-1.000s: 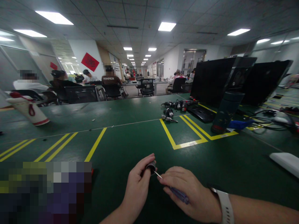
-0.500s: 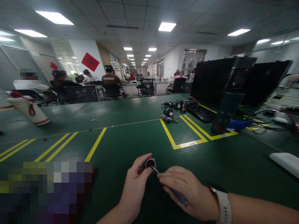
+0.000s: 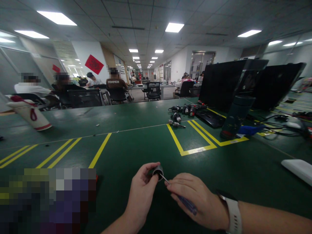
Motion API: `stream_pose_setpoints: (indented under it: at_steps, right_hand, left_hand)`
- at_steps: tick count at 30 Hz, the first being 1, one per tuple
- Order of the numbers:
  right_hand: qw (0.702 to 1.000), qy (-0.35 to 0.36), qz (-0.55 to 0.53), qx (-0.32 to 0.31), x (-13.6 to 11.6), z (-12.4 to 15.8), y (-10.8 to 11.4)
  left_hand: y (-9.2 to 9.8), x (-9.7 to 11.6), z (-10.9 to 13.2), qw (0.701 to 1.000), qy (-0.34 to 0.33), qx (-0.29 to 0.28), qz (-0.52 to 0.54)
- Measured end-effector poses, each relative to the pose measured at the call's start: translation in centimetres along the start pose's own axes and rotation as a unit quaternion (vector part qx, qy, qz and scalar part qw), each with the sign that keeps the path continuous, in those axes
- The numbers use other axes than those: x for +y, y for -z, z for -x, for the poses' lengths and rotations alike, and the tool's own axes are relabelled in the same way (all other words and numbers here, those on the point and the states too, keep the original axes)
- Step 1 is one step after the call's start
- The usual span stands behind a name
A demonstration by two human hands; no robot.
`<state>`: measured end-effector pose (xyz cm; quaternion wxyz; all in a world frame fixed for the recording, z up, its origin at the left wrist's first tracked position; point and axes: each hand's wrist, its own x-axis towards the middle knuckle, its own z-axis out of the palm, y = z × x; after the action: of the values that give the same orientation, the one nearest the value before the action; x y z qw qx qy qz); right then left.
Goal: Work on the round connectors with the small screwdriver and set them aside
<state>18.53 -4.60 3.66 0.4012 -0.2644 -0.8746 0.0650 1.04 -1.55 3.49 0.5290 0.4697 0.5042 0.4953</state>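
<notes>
Small dark cylindrical part (image 3: pixel 158 171), pinched in the fingertips of left hand (image 3: pixel 142 193), low centre over green bench mat (image 3: pixel 126 152). Blue-handled precision screwdriver (image 3: pixel 181 200) clasped in right hand (image 3: pixel 196 201), just right of the part. Shaft angled up-left, tip at the part's open end — actual contact too small to make out. Handle largely hidden by fingers.

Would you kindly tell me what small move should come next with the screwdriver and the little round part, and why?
Probably a slight twist of the screwdriver by the right hand, while the left hand keeps the round part steady: the tip sits at the part's open end, so it looks engaged.
</notes>
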Motion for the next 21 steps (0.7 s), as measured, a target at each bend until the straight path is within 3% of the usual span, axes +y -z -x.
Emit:
stream_pose_setpoints:
  at_steps: [5,9,17,21]
  right_hand:
    - [1.000,-0.016,-0.016,-0.005,-0.18,-0.01,0.19]
    - [0.994,-0.079,-0.075,-0.013,0.00,0.04,0.28]
    - [0.948,-0.245,-0.203,-0.005,0.26,-0.47,0.39]
    - [0.937,-0.266,-0.226,0.006,0.31,-0.68,0.30]
  left_hand:
    - [0.21,-0.01,-0.10,1.000,0.004,0.006,-0.003]
    - [0.34,-0.11,-0.28,1.000,-0.002,0.008,0.000]
    - [0.45,-0.22,-0.32,1.000,0.009,0.011,-0.014]
    - [0.38,-0.28,-0.28,1.000,0.001,0.007,-0.017]
